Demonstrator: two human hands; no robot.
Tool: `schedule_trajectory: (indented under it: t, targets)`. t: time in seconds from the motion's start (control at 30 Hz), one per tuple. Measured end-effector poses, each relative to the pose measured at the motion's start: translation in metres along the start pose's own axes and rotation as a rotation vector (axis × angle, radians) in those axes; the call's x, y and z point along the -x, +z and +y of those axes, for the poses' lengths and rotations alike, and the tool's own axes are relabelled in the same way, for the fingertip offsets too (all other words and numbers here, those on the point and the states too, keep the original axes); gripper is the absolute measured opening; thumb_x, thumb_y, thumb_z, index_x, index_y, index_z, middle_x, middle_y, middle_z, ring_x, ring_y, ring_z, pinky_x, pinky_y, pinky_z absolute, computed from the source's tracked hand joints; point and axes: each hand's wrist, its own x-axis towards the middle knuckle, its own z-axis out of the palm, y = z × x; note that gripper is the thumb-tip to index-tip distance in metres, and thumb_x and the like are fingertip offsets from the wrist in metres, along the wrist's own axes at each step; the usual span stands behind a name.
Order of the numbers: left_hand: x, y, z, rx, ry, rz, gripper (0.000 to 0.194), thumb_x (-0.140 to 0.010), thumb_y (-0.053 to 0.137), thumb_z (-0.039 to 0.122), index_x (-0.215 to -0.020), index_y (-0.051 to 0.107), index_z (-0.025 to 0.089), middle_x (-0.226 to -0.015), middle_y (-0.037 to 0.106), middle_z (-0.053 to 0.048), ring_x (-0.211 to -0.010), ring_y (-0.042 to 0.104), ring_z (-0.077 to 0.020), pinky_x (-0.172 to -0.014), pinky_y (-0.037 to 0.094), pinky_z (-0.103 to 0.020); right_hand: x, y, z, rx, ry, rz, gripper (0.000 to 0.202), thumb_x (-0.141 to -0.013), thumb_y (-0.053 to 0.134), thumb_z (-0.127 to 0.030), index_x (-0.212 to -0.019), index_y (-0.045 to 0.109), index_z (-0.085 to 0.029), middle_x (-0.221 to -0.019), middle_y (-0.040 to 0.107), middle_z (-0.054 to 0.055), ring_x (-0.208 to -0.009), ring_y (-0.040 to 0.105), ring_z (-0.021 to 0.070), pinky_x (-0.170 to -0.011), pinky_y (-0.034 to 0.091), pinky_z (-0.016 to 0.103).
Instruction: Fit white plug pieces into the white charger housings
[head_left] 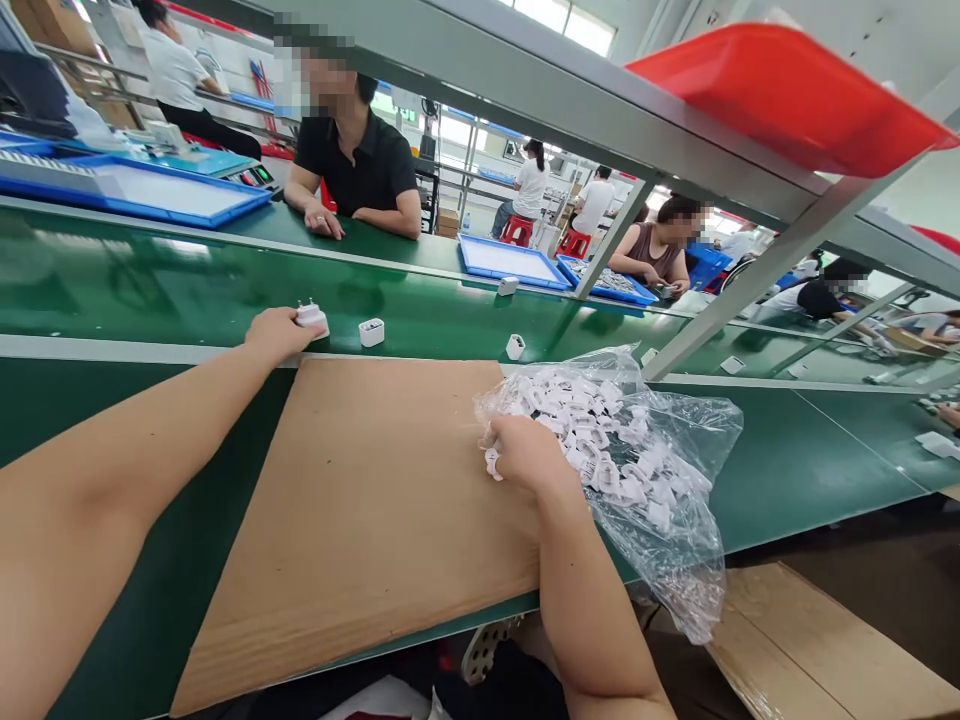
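Observation:
My left hand [274,336] reaches over to the green conveyor belt, its fingers closed on a white plug charger [313,320] whose two pins point up. Beside it on the belt stands a white charger housing [371,332] with its open end showing. My right hand [529,452] is over the cardboard sheet [375,480], pinching a small white plastic part [493,463]. Right next to that hand lies a clear plastic bag [675,550], spread open, with many loose white plastic parts [592,430] in it.
Further housings [515,347] sit along the belt [435,315]. A metal frame post [720,300] slants down at the right, under a red tray [787,95]. Blue trays [514,262] line the far side, where a person in black [360,165] sits. Other people work farther back.

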Motion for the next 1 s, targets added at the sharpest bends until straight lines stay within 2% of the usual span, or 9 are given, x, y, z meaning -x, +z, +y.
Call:
schedule_trajectory:
  t: [0.07, 0.17, 0.23, 0.37, 0.5, 0.63, 0.8, 0.93, 1.0]
  targets:
    - [0.006, 0.002, 0.009, -0.047, -0.032, 0.142, 0.085, -0.085, 0.053, 0.075, -0.136, 0.054, 0.008, -0.138, 0.058, -0.017, -0.124, 0.044, -0.038, -0.098, 0.042, -0.047, -0.003, 0.006, -0.003, -0.164, -0.065, 0.046, 0.032, -0.067, 0.065, 0.001, -0.09, 0.07, -0.021, -0.095, 0.074, 0.004, -0.087, 0.068, 0.0202, -0.068, 0.041, 0.027]
    - [0.021, 0.007, 0.029, -0.124, 0.197, 0.295, 0.079, -0.089, 0.053, 0.061, -0.151, 0.042, 0.013, -0.158, 0.042, -0.016, -0.137, 0.037, -0.0391, -0.109, 0.036, -0.048, -0.007, 0.019, -0.009, -0.4, -0.193, 0.098, 0.027, -0.068, 0.066, -0.002, -0.087, 0.067, -0.021, -0.088, 0.071, 0.0, -0.082, 0.065, 0.0162, -0.071, 0.044, 0.026]
    - [0.024, 0.01, 0.041, -0.183, 0.331, 0.185, 0.076, -0.087, 0.057, 0.054, -0.151, 0.045, 0.014, -0.157, 0.045, -0.017, -0.137, 0.041, -0.0405, -0.111, 0.035, -0.048, -0.011, 0.028, -0.015, -0.504, -0.256, 0.099, 0.027, -0.067, 0.067, -0.004, -0.089, 0.068, -0.021, -0.088, 0.069, -0.001, -0.079, 0.063, 0.0147, -0.071, 0.045, 0.025]
    - [0.017, 0.013, 0.056, -0.231, 0.226, -0.112, 0.052, -0.085, 0.057, 0.035, -0.133, 0.062, 0.013, -0.136, 0.064, -0.02, -0.125, 0.056, -0.0399, -0.101, 0.045, -0.047, -0.023, 0.044, -0.021, -0.716, -0.27, 0.052, 0.028, -0.067, 0.079, -0.018, -0.093, 0.069, -0.021, -0.089, 0.066, -0.001, -0.076, 0.062, 0.0135, -0.071, 0.049, 0.027]
    - [0.023, 0.009, 0.067, -0.179, 0.198, -0.12, 0.045, -0.082, 0.06, 0.03, -0.124, 0.063, 0.013, -0.118, 0.07, -0.019, -0.102, 0.067, -0.0343, -0.083, 0.051, -0.039, -0.038, 0.048, -0.017, -1.064, -0.149, -0.013, 0.034, -0.065, 0.086, -0.023, -0.094, 0.07, -0.02, -0.082, 0.069, -0.001, -0.073, 0.064, 0.0122, -0.073, 0.054, 0.027]
    - [0.067, 0.005, 0.074, -0.104, 0.336, -0.168, 0.052, -0.08, 0.06, 0.032, -0.13, 0.059, 0.019, -0.112, 0.072, -0.011, -0.096, 0.069, -0.03, -0.08, 0.051, -0.034, -0.049, 0.049, -0.013, -1.31, -0.078, -0.028, 0.04, -0.057, 0.091, -0.023, -0.092, 0.07, -0.019, -0.086, 0.073, 0.001, -0.083, 0.07, 0.0147, -0.083, 0.059, 0.029]
    - [0.139, 0.001, 0.066, 0.054, 0.425, -0.385, 0.025, -0.078, 0.057, 0.038, -0.091, 0.07, 0.022, -0.097, 0.074, -0.006, -0.087, 0.07, -0.0247, -0.077, 0.053, -0.033, -0.048, 0.055, -0.016, -1.193, -0.083, 0.031, 0.037, -0.062, 0.089, -0.026, -0.094, 0.072, -0.018, -0.094, 0.077, 0.005, -0.088, 0.073, 0.0182, -0.088, 0.059, 0.033]
    - [0.171, -0.002, 0.055, 0.507, 0.136, -0.781, 0.075, -0.059, 0.08, 0.05, -0.126, 0.064, 0.02, -0.079, 0.074, -0.002, -0.078, 0.072, -0.0253, -0.071, 0.055, -0.034, -0.045, 0.058, -0.018, -0.874, -0.174, 0.134, 0.018, -0.076, 0.078, -0.02, -0.093, 0.074, -0.021, -0.099, 0.077, 0.004, -0.093, 0.072, 0.0194, -0.092, 0.056, 0.036]
    - [0.177, -0.001, 0.052, 0.698, 0.077, -0.852, 0.088, -0.051, 0.087, 0.05, -0.13, 0.063, 0.019, -0.084, 0.076, -0.005, -0.082, 0.073, -0.0248, -0.073, 0.057, -0.034, -0.044, 0.058, -0.02, -0.77, -0.18, 0.239, 0.016, -0.082, 0.073, -0.02, -0.098, 0.075, -0.022, -0.104, 0.076, 0.004, -0.098, 0.07, 0.0195, -0.094, 0.055, 0.036]
